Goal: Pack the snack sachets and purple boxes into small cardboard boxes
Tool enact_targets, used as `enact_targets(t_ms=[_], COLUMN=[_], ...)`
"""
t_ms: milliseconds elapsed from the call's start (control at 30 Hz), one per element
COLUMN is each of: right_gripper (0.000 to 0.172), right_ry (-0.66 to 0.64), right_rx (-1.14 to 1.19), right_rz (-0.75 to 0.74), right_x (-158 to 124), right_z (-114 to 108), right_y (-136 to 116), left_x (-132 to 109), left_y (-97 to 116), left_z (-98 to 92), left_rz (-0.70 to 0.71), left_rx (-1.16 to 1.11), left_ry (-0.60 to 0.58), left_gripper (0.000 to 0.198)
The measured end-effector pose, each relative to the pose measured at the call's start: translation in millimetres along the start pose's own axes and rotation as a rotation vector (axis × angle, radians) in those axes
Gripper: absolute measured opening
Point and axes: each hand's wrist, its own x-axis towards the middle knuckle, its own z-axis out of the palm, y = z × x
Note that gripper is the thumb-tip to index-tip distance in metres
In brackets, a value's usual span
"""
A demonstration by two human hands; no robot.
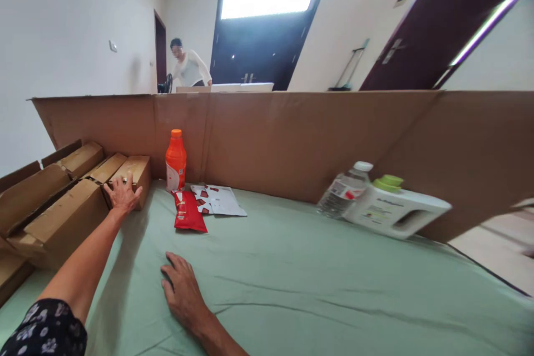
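Observation:
My left hand (pixel 123 193) reaches out to the far left with fingers spread, against the near end of a small brown cardboard box (pixel 139 169). Whether it presses on the box I cannot tell. More cardboard boxes (pixel 67 217) stand in rows beside and nearer than it. Over the green cloth (pixel 283 272), my right hand (pixel 183 289) is empty, its fingers apart and slightly bent. Beyond that hand lie a red packet (pixel 189 212) and a white printed sheet or pouch (pixel 225 200). An orange bottle (pixel 176 161) stands upright behind the packet.
A tall cardboard wall (pixel 283 144) closes off the back. At the right, a clear plastic bottle (pixel 344 192) and a white jug (pixel 392 208) with a green cap lean by it. Past the wall, a person (pixel 189 67) bends over some boxes (pixel 242 88).

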Motion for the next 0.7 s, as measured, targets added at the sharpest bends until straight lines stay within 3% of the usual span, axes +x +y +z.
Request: enact_targets(t_ms=[67,133,333,467,600,700], right_gripper=[0.034,0.034,0.035,0.036,0.029,0.027], right_ry=[0.010,0.021,0.052,0.075,0.120,0.200], right_rx=[0.003,0.011,0.045,0.030,-0.050,-0.170], right_rz=[0.003,0.006,0.032,0.018,0.008,0.070], right_x=[2,4,15,16,1,-23], right_z=[1,1,-9,-29,-84,-159], right_y=[-1,-2,-10,-25,-26,0], left_x=[-22,-59,-186,-216,-225,-231], left_y=[1,0,-13,-8,4,8], left_z=[-7.9,-12.2,-11.7,-21.7,-25.4,-5.4], left_rz=[0.015,0.043,0.142,0.237,0.333,0.508], left_rx=[-0.011,-0.017,0.007,0.047,0.105,0.082], left_ry=[0.005,-0.032,-0.350,-0.457,-0.499,-0.433], left_gripper=[0.061,0.064,0.049,0.050,0.057,0.058])
